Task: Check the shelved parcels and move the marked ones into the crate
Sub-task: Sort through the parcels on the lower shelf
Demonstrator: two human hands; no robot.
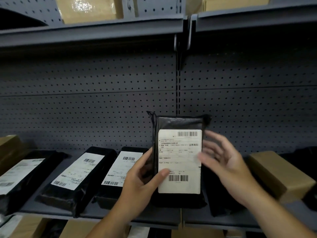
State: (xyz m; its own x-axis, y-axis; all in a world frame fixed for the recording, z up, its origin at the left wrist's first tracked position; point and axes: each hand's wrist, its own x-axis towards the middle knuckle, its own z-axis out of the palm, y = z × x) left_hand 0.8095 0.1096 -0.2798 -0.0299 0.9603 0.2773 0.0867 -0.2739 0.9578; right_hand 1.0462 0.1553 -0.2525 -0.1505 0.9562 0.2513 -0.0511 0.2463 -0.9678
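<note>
1. Parcel, a black bag with a white label, stands upright over the front of the shelf, label facing the camera; whether its bottom edge rests on the shelf cannot be told
2. Left hand grips the parcel by its left edge, thumb pressed on the label's lower left corner, fingers curled round behind
3. Right hand is blurred, fingers spread and straight, holding nothing; it is just right of the parcel, its fingertips overlap the label's right edge, and whether they touch it cannot be told
4. Three more black bags lie flat on the shelf, labels up, side by side: the near bag just beside the left hand, the middle bag next to it, the far bag at the frame's left edge
5. Under the right hand lies a dark bag with no label showing
6. At the shelf's right end sits a brown box, right of the right hand; a second box sits far left, behind the far bag
7. Behind it all, a grey pegboard forms the back wall; the upper shelf carries a taped box
8. Cardboard shows on the level beneath the shelf
</note>
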